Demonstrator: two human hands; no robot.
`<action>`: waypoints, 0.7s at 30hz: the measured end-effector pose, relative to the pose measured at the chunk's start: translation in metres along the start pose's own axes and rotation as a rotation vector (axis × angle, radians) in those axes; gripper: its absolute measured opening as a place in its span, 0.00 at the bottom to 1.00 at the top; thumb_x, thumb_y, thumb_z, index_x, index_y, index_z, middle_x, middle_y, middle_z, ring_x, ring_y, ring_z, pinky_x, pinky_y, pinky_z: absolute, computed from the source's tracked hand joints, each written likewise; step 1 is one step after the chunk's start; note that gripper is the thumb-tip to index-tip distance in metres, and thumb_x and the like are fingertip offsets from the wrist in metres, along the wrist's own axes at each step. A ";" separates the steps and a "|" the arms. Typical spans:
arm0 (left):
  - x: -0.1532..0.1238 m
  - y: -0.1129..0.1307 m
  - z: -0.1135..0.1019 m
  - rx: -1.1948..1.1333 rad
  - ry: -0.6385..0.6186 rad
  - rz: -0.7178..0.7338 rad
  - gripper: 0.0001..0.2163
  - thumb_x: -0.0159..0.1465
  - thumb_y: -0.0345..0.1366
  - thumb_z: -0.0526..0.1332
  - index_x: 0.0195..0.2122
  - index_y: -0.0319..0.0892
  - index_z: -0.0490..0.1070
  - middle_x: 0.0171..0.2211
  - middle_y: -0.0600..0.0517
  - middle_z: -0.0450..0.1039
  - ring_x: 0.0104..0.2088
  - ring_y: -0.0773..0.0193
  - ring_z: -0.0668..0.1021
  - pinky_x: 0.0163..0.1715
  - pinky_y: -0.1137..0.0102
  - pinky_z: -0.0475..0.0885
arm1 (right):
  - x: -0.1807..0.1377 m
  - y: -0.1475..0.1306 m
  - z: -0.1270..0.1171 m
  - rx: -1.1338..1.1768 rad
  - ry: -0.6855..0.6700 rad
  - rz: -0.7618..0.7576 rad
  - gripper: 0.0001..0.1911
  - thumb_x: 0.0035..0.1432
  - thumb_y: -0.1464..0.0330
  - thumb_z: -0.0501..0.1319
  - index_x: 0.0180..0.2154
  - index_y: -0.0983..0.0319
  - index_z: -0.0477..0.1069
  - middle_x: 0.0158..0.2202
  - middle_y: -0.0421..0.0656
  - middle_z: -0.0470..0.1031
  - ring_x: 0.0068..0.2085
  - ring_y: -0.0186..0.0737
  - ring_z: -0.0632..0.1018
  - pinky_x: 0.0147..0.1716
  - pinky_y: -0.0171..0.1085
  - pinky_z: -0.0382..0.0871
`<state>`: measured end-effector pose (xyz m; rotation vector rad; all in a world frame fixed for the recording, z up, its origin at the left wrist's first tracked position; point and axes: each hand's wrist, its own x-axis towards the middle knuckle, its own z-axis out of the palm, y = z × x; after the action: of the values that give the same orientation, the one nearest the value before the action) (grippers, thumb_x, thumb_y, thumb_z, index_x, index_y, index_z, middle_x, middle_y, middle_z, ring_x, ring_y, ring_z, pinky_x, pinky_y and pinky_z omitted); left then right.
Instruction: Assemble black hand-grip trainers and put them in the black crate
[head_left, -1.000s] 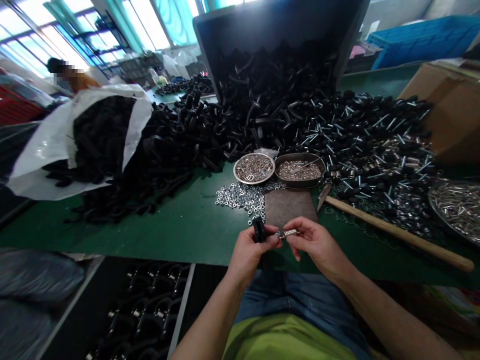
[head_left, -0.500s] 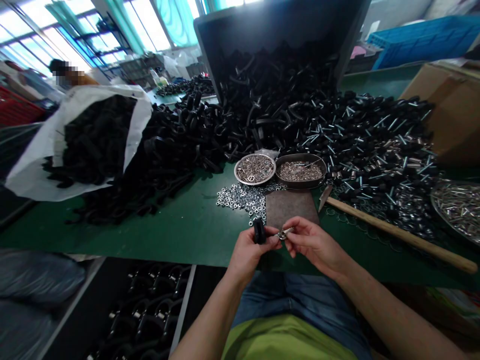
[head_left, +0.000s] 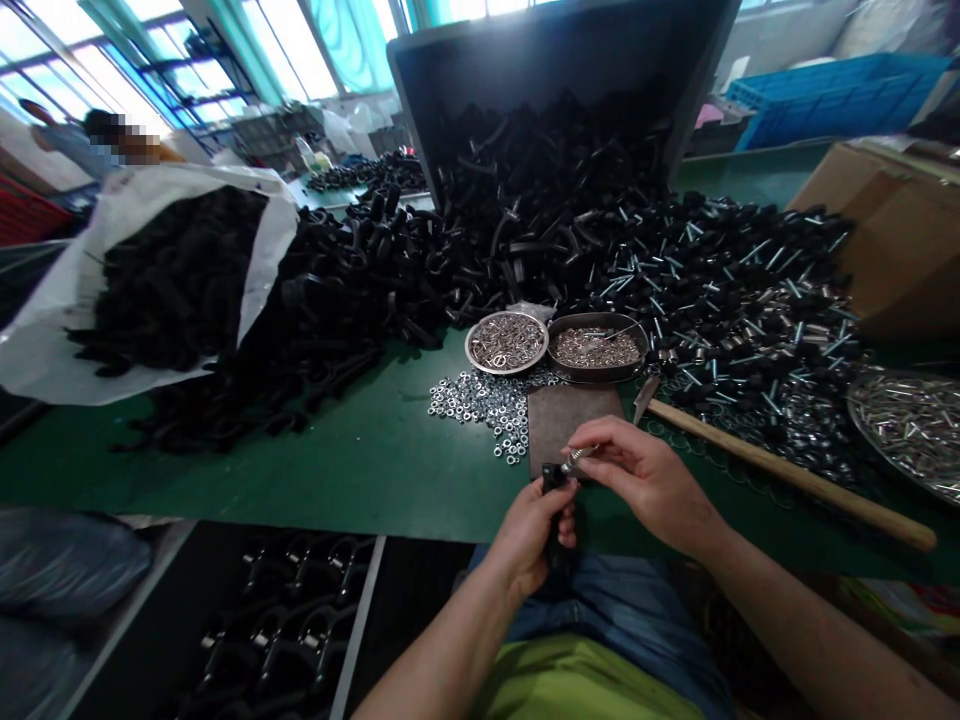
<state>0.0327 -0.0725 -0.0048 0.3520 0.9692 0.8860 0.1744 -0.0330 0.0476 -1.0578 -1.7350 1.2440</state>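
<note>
My left hand point(head_left: 532, 530) is closed around a black plastic handle piece point(head_left: 553, 476), held upright just over the table's near edge. My right hand point(head_left: 645, 478) pinches a small silver threaded screw point(head_left: 579, 458) whose tip meets the top of the black piece. Both hands hover above the front of a dark brown pad point(head_left: 571, 420) on the green table point(head_left: 360, 460). Loose silver nuts point(head_left: 484, 400) lie just beyond the pad.
Two metal dishes of small parts point(head_left: 508, 341) point(head_left: 598, 346) stand behind the pad. A wooden-handled hammer point(head_left: 787, 475) lies to the right. Heaps of black handles point(head_left: 465, 240) and screws point(head_left: 750, 300) fill the back, with a white sack point(head_left: 45, 330) at left, a cardboard box point(head_left: 900, 230) at right.
Both hands have shifted right and nearer to me. The black piece is now upright in my left fist, and the screw has tilted down onto its top.
</note>
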 end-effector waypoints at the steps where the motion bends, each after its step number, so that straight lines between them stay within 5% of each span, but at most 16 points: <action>1: 0.001 -0.001 0.003 -0.027 -0.015 -0.015 0.16 0.50 0.41 0.68 0.30 0.40 0.61 0.20 0.61 0.57 0.17 0.78 0.58 0.16 0.81 0.52 | 0.000 -0.003 0.000 -0.018 -0.005 -0.022 0.08 0.57 0.72 0.57 0.39 0.59 0.71 0.39 0.43 0.73 0.40 0.38 0.74 0.40 0.38 0.70; 6: -0.001 0.000 0.010 0.045 -0.020 0.064 0.14 0.53 0.40 0.66 0.29 0.40 0.61 0.18 0.60 0.56 0.17 0.77 0.58 0.16 0.80 0.53 | -0.001 -0.004 0.005 -0.162 -0.039 -0.074 0.10 0.56 0.76 0.55 0.38 0.59 0.71 0.39 0.41 0.73 0.42 0.37 0.73 0.44 0.38 0.66; 11: -0.008 0.001 0.011 0.413 0.009 0.177 0.16 0.51 0.43 0.67 0.33 0.40 0.66 0.18 0.60 0.57 0.17 0.75 0.59 0.15 0.78 0.52 | -0.006 0.012 0.005 -0.102 0.039 0.065 0.09 0.56 0.72 0.56 0.40 0.60 0.70 0.35 0.40 0.73 0.37 0.36 0.74 0.38 0.36 0.67; 14: -0.011 0.003 0.007 0.424 -0.076 0.106 0.16 0.53 0.47 0.64 0.33 0.40 0.66 0.17 0.60 0.56 0.16 0.76 0.57 0.14 0.78 0.51 | -0.008 0.035 -0.011 -0.029 0.038 0.145 0.14 0.57 0.67 0.57 0.46 0.59 0.66 0.34 0.40 0.74 0.35 0.37 0.76 0.34 0.36 0.69; 17: -0.012 0.005 0.001 0.245 -0.136 0.022 0.17 0.58 0.51 0.58 0.33 0.41 0.64 0.17 0.60 0.56 0.15 0.76 0.55 0.13 0.79 0.48 | -0.009 0.065 -0.041 -0.389 0.244 0.204 0.12 0.56 0.65 0.57 0.42 0.61 0.68 0.31 0.42 0.73 0.32 0.40 0.75 0.34 0.40 0.69; 21: -0.008 0.008 -0.004 0.207 -0.073 0.099 0.17 0.60 0.51 0.57 0.34 0.40 0.65 0.24 0.54 0.66 0.18 0.74 0.62 0.15 0.79 0.55 | -0.008 0.091 -0.066 -0.719 0.394 0.221 0.03 0.53 0.71 0.57 0.30 0.62 0.69 0.38 0.49 0.73 0.45 0.50 0.72 0.47 0.48 0.63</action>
<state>0.0231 -0.0746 0.0025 0.6093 0.9849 0.8579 0.2555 0.0000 -0.0243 -1.8057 -1.8058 0.4489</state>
